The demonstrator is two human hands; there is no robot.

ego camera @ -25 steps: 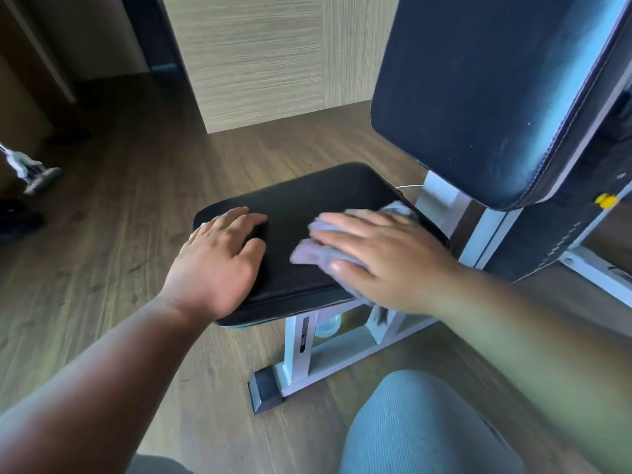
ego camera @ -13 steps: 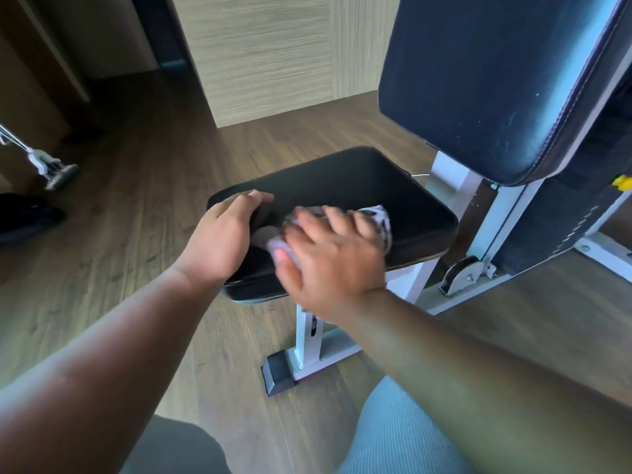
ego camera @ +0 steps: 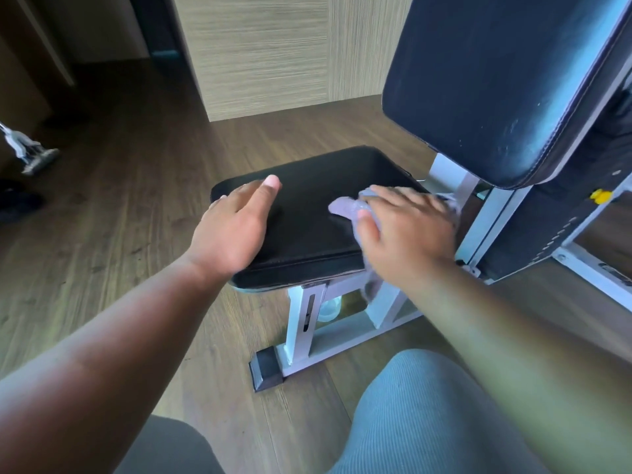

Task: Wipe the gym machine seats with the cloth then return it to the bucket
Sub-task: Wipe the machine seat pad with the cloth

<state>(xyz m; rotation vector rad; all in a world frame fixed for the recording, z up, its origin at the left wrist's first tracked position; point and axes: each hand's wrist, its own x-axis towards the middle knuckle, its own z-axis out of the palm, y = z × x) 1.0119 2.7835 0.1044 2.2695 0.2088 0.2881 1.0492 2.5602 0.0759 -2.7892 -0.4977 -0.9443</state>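
Seat: the black padded seat (ego camera: 307, 206) sits flat on a white metal frame (ego camera: 304, 323), in front of me and a little below my hands.
Cloth: the grey cloth (ego camera: 343, 206) lies on the right part of the seat, bunched under my right hand; one end pokes out past my fingertips toward the middle of the seat, and another end hangs down over the near edge beside the frame.
My right hand: my right hand (ego camera: 407, 230) lies palm down on the cloth, fingers spread and almost straight, pressing it flat against the seat rather than gripping it.
My left hand: my left hand (ego camera: 236, 224) rests on the near left corner of the seat, fingers straight and relaxed, thumb out across the pad; it has hold of nothing and is apart from the cloth.
Backrest: a big dark backrest (ego camera: 496, 83) stands tilted above the far right end of the seat, shiny along its right edge.
Floor: dark wood floor (ego camera: 119, 200) all around the frame.
My knee: my right knee (ego camera: 427, 412), in ribbed grey-blue fabric, is low in view, close to the foot of the frame.
Bucket: I cannot see it from here.
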